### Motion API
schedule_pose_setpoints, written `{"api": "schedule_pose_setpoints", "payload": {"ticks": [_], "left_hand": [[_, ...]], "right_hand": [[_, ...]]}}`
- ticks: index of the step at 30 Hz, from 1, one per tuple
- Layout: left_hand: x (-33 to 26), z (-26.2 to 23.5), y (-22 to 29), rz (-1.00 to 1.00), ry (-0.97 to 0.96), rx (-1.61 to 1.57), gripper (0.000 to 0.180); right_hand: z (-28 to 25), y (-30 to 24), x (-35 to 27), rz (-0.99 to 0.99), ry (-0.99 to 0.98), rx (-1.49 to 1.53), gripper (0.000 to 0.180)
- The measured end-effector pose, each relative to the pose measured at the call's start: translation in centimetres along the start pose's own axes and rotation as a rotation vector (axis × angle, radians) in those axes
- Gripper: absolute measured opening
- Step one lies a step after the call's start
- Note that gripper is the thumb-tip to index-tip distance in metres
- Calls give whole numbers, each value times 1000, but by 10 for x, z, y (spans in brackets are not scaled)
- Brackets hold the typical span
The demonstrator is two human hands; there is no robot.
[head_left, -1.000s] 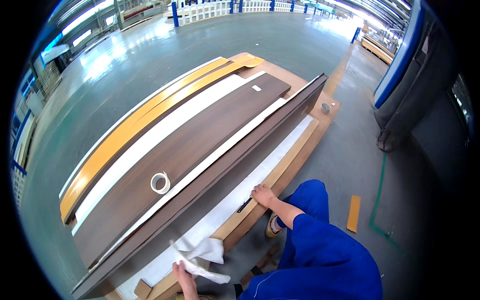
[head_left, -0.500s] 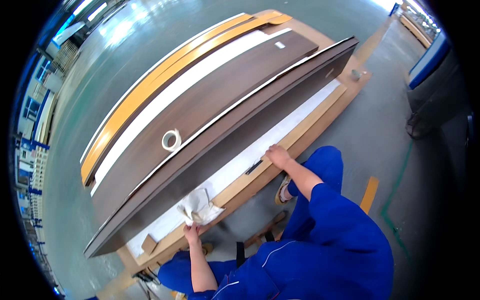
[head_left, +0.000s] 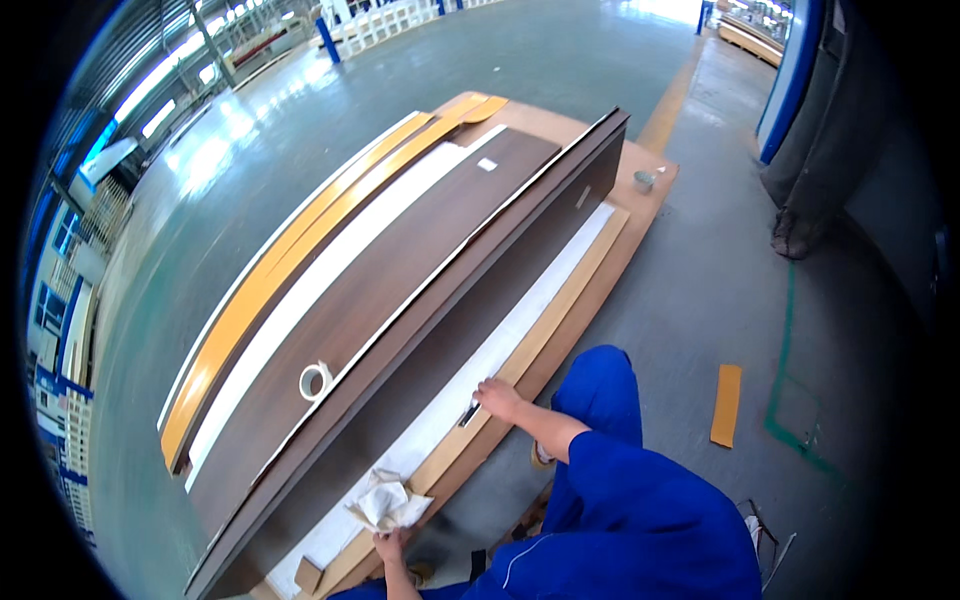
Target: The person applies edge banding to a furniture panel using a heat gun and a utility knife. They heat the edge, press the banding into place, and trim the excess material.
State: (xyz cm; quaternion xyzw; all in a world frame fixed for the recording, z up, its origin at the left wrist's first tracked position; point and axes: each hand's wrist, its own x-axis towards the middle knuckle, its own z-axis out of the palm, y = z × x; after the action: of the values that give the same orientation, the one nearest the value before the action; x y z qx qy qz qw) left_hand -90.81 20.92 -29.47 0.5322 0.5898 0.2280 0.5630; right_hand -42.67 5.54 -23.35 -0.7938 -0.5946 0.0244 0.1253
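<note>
A crumpled white cloth (head_left: pixel 385 502) lies across the near edge of a long wooden box-like panel, over its light wood strip (head_left: pixel 540 345). My left hand (head_left: pixel 392 545) is at the cloth's lower edge, fingers closed on it. Farther along the strip, my right hand (head_left: pixel 497 398) curls downward, its fingertips at the upper end of a small thin black tool (head_left: pixel 467 414); the fingers partly cover it. A tall dark brown board (head_left: pixel 440 325) stands on edge along the white inner surface (head_left: pixel 500 340). A small brown block (head_left: pixel 308 575) sits near the left end.
Behind the upright board lies a brown panel (head_left: pixel 400 225) bearing a roll of white tape (head_left: pixel 315 381). Yellow-orange strips (head_left: pixel 260 285) run along the far side. A small cup (head_left: pixel 643 181) stands at the right corner. An orange strip (head_left: pixel 727 405) lies on the floor.
The view has swung, so the workpiece appears lower and farther left. My right hand has come closer to the black tool, its fingers now over one end. My left hand remains at the cloth.
</note>
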Motion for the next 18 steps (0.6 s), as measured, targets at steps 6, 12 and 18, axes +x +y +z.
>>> {"api": "schedule_pose_setpoints", "payload": {"ticks": [6,12,18], "left_hand": [[5,4,5,-187,-172,55,40],[1,0,11,-239,-169,65,37],[-16,25,34,-241,-102,112,34]], "right_hand": [[-7,-4,-8,116,0,-32,11],[-5,-16,-12,43,27,5,13],[5,-7,-13,-17,61,21,12]]}}
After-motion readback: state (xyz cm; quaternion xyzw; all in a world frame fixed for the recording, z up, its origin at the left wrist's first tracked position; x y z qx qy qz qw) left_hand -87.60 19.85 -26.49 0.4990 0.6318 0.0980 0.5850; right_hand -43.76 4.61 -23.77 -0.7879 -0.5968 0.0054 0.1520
